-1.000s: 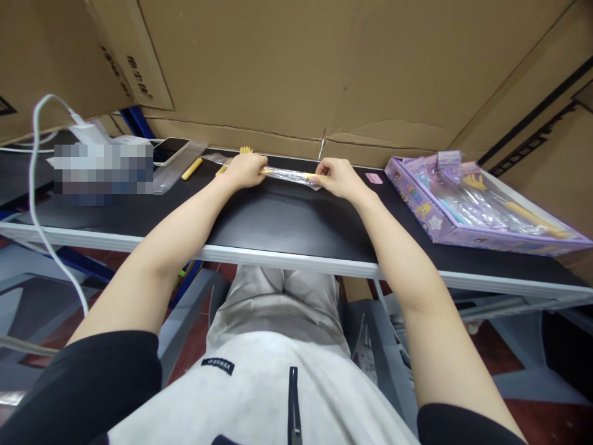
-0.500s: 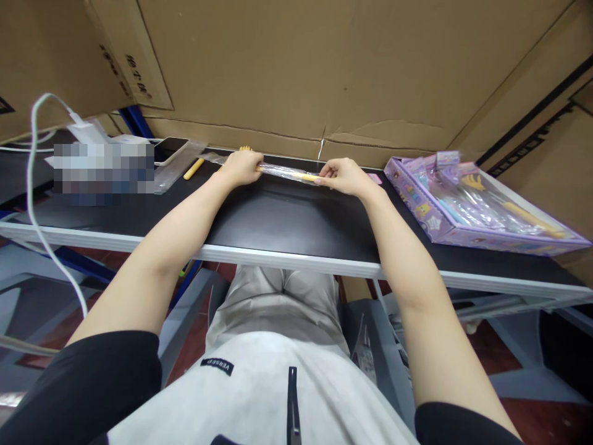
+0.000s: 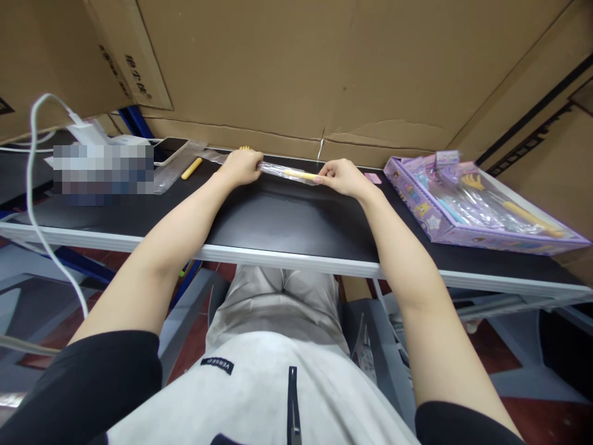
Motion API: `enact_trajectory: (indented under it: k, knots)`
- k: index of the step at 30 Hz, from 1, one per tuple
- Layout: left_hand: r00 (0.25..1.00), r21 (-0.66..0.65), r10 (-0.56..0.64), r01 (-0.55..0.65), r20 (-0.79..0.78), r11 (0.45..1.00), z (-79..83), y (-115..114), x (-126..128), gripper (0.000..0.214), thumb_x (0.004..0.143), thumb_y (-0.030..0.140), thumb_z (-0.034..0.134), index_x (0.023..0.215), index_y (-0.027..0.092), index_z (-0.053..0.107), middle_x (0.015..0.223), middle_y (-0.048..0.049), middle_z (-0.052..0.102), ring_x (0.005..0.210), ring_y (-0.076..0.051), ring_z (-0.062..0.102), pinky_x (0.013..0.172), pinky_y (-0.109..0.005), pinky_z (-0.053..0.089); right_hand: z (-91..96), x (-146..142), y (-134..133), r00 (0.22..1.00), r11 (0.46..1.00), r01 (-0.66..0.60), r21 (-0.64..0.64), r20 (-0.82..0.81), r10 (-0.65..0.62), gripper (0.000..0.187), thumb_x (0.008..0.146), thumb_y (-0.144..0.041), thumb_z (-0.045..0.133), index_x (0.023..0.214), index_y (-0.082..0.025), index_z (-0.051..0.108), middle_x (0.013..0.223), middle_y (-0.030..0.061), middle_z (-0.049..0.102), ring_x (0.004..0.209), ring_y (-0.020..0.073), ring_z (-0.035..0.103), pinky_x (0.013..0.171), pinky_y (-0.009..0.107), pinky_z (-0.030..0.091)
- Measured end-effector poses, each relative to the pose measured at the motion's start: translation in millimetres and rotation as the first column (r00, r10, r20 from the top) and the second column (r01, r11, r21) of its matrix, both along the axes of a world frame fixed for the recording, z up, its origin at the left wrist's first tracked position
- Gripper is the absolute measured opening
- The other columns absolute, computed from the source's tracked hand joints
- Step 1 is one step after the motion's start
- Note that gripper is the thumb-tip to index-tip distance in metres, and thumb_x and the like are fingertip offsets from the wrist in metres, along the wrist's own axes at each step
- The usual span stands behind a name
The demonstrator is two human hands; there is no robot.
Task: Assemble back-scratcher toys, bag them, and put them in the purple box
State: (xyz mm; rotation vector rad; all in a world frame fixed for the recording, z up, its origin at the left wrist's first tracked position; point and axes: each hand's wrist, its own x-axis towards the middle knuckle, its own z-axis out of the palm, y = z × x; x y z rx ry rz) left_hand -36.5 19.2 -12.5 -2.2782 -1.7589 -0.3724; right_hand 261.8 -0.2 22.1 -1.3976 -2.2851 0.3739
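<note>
Left hand (image 3: pixel 241 167) closed over the left end of a clear plastic sleeve (image 3: pixel 282 171), right hand (image 3: pixel 340 176) pinching its right end — both hands curled shut on it. Sleeve stretched between the 2 hands, low over the black counter (image 3: pixel 287 216) near the far edge, a yellow stick (image 3: pixel 303 175) visible inside toward the right hand. Loose yellow piece (image 3: pixel 191 168) lies on the counter left of the left hand, beside a phone (image 3: pixel 170 147). Purple toy box (image 3: pixel 467 201) sits on the counter well to the right — cardboard (image 3: pixel 324 68) behind everything.
</note>
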Motion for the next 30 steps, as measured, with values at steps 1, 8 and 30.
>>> enact_trajectory:
  k: [1, 8, 30]
  knots:
    - [1.000, -0.001, 0.004, -0.004, -0.001, 1.000, 0.3, -1, 1, 0.035, 0.086, 0.023, 0.054, 0.113, 0.018, 0.075, 0.112, -0.0168, 0.077, 0.114, -0.037, 0.069, 0.094, -0.042, 0.052, 0.5, -1, -1, 1.000, 1.000, -0.014, -0.020, -0.001, 0.014, 0.030, 0.088, -0.043, 0.081, 0.088, -0.013, 0.077, 0.070, 0.0017, 0.064, 0.069, 0.0134, 0.051, 0.071, 0.028, 0.039]
    - [1.000, -0.011, -0.009, 0.009, -0.022, 1.000, 3.1, -8, 13, 0.037, 0.086, 0.019, 0.054, 0.115, 0.014, 0.077, 0.115, -0.0196, 0.078, 0.117, -0.040, 0.071, 0.096, -0.045, 0.053, 2.1, -7, -9, 0.994, 0.989, -0.069, -0.132, -0.094, 0.057, 0.017, 0.092, -0.028, 0.079, 0.094, -0.013, 0.073, 0.068, 0.0013, 0.066, 0.061, 0.0107, 0.053, 0.066, 0.025, 0.041]
    - [1.000, -0.021, -0.018, 0.017, -0.020, 1.000, 1.9, -9, 15, 0.037, 0.088, 0.019, 0.053, 0.117, 0.015, 0.076, 0.117, -0.0193, 0.077, 0.120, -0.040, 0.069, 0.099, -0.045, 0.052, -2.3, -8, -6, 0.999, 0.997, -0.042, -0.069, -0.036, 0.039, 0.028, 0.087, -0.039, 0.081, 0.092, -0.012, 0.078, 0.064, 0.0012, 0.063, 0.061, 0.0119, 0.053, 0.065, 0.026, 0.042]
